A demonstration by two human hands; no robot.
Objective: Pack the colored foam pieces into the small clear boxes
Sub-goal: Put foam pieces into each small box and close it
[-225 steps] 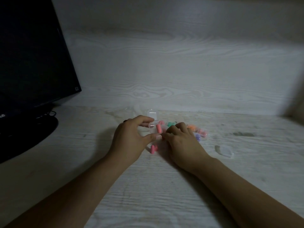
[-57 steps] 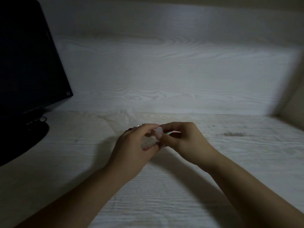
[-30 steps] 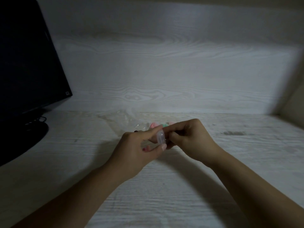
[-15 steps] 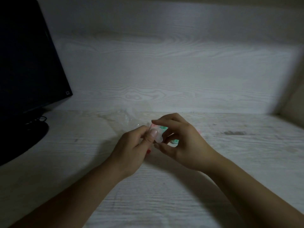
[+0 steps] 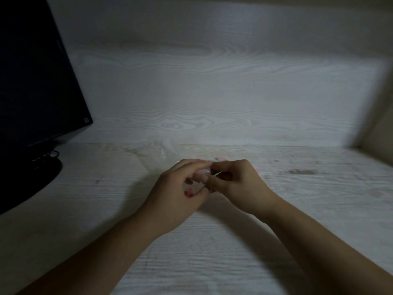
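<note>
— Two hands on one thing: the small clear plastic box (image 5: pixel 205 172) sits pinched between them, held above the pale wood-grain desk (image 5: pixel 212 252) at the middle of the view.

— Which hand has it?

— Both. The left hand (image 5: pixel 180 188) curls thumb and fingers round it from the left, and the right hand (image 5: pixel 236 184) pinches it from the right, so the box lies right at the meeting of the fingertips. A thin green sliver, probably a foam piece (image 5: pixel 218 173), shows at the right hand's fingertips, touching the box.

— Long axis?

— Too blurred and covered to tell. I'd judge the piece goes in from the right, since that hand is on it.

— And the rest?

— Loose pink foam pieces (image 5: pixel 222 159) peek out just behind the knuckles. A crumpled clear plastic bag (image 5: pixel 161 151) lies farther back on the left, and a dark monitor (image 5: pixel 32 81) stands well apart at the far left.
</note>
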